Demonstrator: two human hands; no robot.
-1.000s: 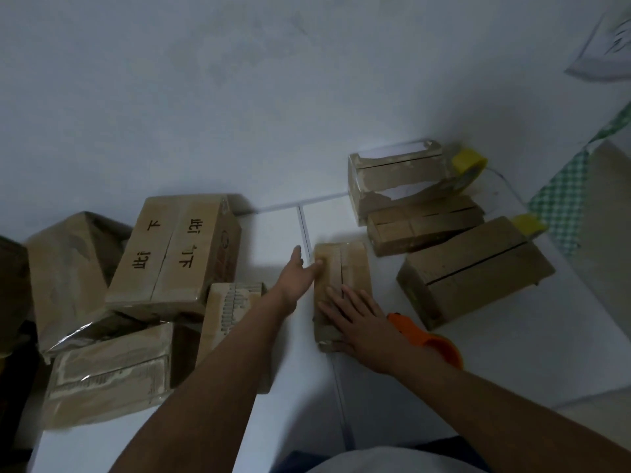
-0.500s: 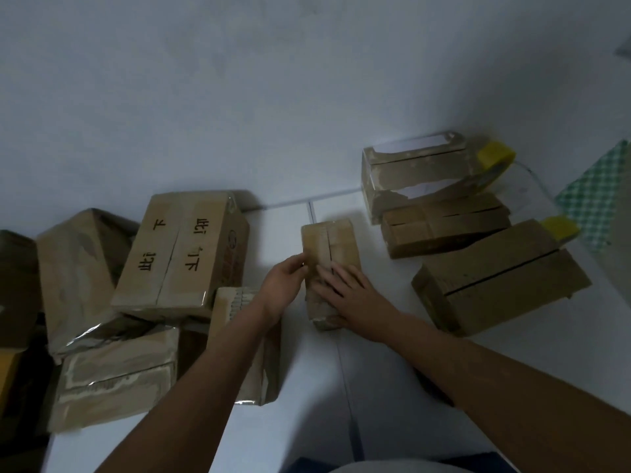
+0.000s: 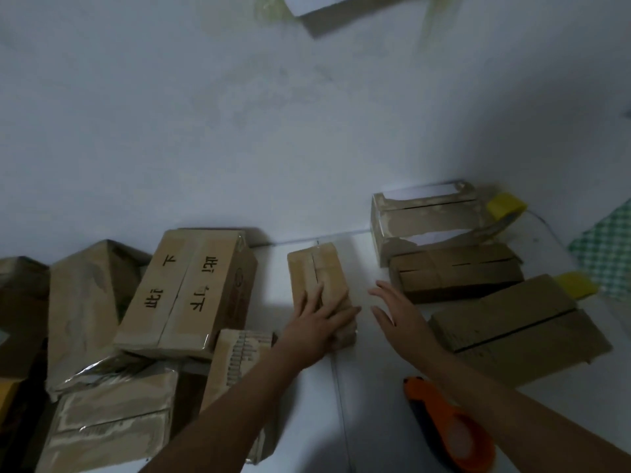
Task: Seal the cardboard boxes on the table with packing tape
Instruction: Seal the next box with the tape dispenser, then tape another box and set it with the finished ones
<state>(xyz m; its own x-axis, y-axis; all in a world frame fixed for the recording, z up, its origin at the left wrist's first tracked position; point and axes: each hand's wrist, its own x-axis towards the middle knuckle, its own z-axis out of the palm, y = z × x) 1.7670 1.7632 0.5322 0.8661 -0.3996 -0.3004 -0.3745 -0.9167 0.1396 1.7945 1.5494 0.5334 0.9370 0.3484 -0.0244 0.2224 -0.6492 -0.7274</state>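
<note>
A small cardboard box (image 3: 316, 271) lies on the white table (image 3: 375, 421) in the middle of the view, its top flaps meeting along a centre seam. My left hand (image 3: 317, 319) rests flat on the near end of this box, fingers straight. My right hand (image 3: 399, 319) hovers just right of the box with fingers spread, touching nothing. An orange tape dispenser (image 3: 450, 428) lies on the table under my right forearm.
Three cardboard boxes (image 3: 454, 278) stand at the right, with yellow pieces (image 3: 505, 204) beside them. A larger box with printed characters (image 3: 191, 288) and several crumpled boxes (image 3: 88, 322) crowd the left. A white wall rises behind.
My right hand has lifted off the small box and moved right. My left hand has shifted from the box's left side onto its top. The box sits farther from me.
</note>
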